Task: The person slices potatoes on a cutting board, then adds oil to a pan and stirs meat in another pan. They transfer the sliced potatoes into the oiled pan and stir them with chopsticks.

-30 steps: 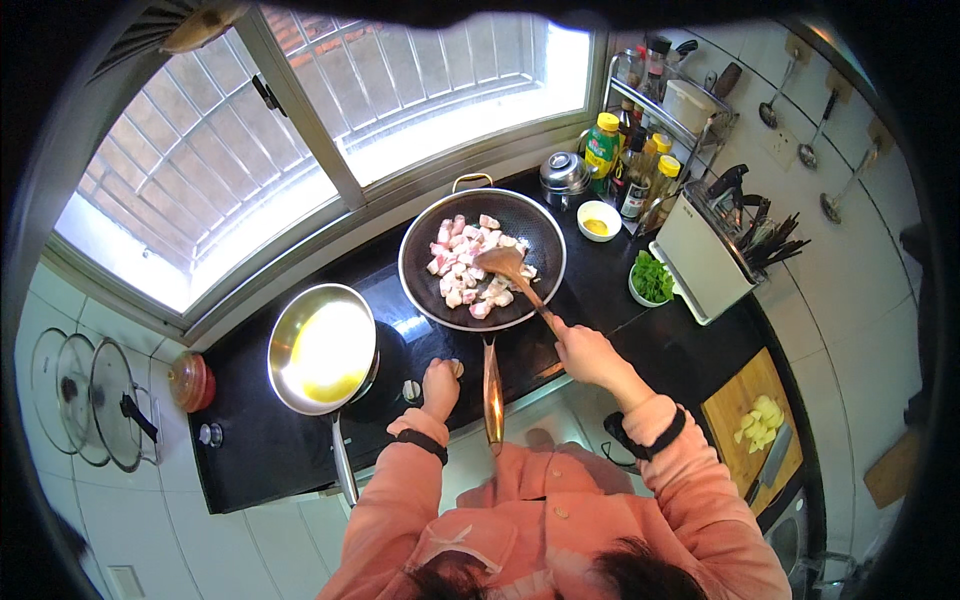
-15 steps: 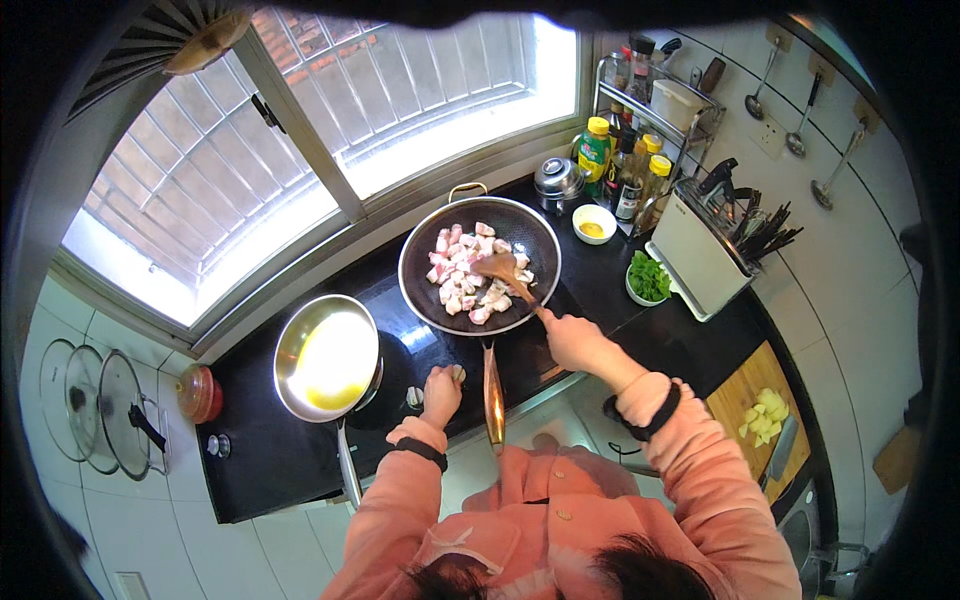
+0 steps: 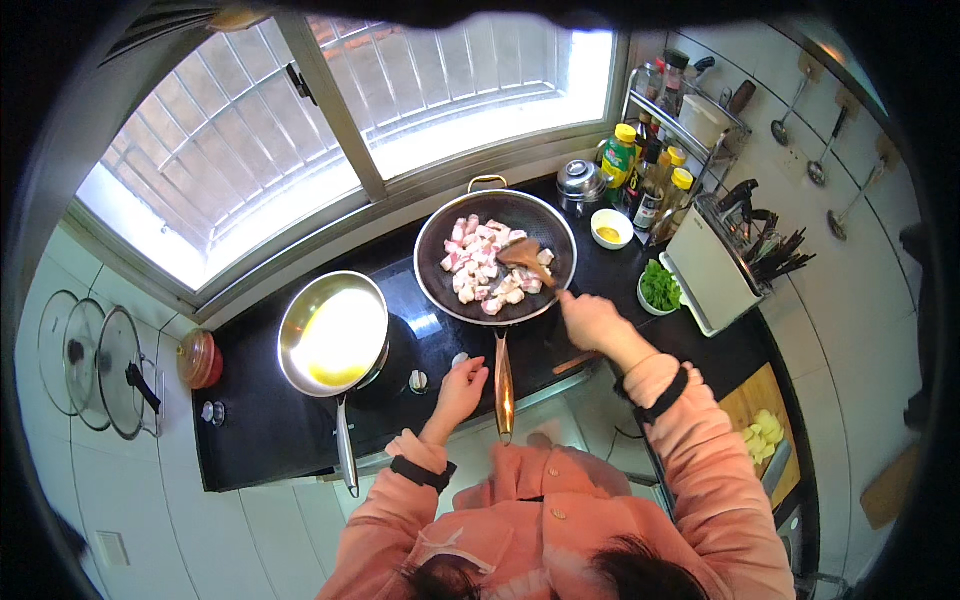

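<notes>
Cubes of pale pink meat [image 3: 482, 258] lie in a dark wok [image 3: 440, 290] on the stove. My right hand [image 3: 592, 322] is closed round the handle of a wooden spatula [image 3: 522, 253], whose blade rests among the meat at the wok's right side. Just below a stove knob [image 3: 459, 359], my left hand [image 3: 462, 390] hovers with its fingers loosely stretched and nothing in them. Beside it, the wok's copper-coloured handle [image 3: 504, 390] points toward me. A steel frying pan [image 3: 290, 345] with yellow oil, bright with glare, stands to the left.
Right of the wok are a bowl of yellow liquid [image 3: 611, 230], a bowl of green leaves [image 3: 660, 288], bottles [image 3: 620, 155] and a utensil holder [image 3: 710, 270]. A cutting board [image 3: 745, 405] carries pale chunks and a knife [image 3: 776, 466]. The frying pan's handle [image 3: 346, 450] juts past the counter edge.
My left hand has come off the stove knob, and its fingers have loosened. The spatula blade has moved toward the wok's right side, pushing meat. The whole view has shifted slightly.
</notes>
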A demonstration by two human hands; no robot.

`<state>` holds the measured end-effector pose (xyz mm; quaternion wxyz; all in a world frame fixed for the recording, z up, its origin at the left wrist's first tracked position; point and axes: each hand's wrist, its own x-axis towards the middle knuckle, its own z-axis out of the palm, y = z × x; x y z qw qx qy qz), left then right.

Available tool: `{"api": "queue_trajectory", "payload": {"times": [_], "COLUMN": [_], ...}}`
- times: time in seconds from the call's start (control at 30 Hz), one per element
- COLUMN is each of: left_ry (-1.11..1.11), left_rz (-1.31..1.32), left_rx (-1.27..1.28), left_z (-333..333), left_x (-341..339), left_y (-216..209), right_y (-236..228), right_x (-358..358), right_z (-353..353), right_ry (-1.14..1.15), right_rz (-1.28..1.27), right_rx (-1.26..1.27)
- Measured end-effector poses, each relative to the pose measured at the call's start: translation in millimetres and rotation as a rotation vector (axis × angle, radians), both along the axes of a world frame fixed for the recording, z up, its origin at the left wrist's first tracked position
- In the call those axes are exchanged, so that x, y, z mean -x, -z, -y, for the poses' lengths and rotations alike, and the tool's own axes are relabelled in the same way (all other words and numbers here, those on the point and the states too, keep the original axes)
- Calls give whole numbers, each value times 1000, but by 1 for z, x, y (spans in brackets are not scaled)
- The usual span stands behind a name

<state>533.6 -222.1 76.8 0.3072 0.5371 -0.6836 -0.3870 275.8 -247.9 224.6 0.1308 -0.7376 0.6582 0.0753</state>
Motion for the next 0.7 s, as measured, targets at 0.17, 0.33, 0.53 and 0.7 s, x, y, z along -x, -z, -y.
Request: {"api": "queue_trajectory", "payload": {"times": [0.17, 0.33, 0.53, 0.7], "left_ry": [-33, 18, -10, -22], "left_rz": [-182, -123, -265, -269], "left_rx": [-201, -276, -418, -420], "left_z": [-15, -33, -47, -50], "left_x": [14, 35, 48, 44], "left_y": [-17, -27, -34, -30], "right_y": [-12, 4, 64, 41], "right_x": [11, 15, -11, 26], "right_z": [-3, 15, 13, -6], "right_ry": [-20, -9, 32, -29], "right_rz": [-71, 152, 116, -178], "right_rx": [-58, 228, 161, 202]}}
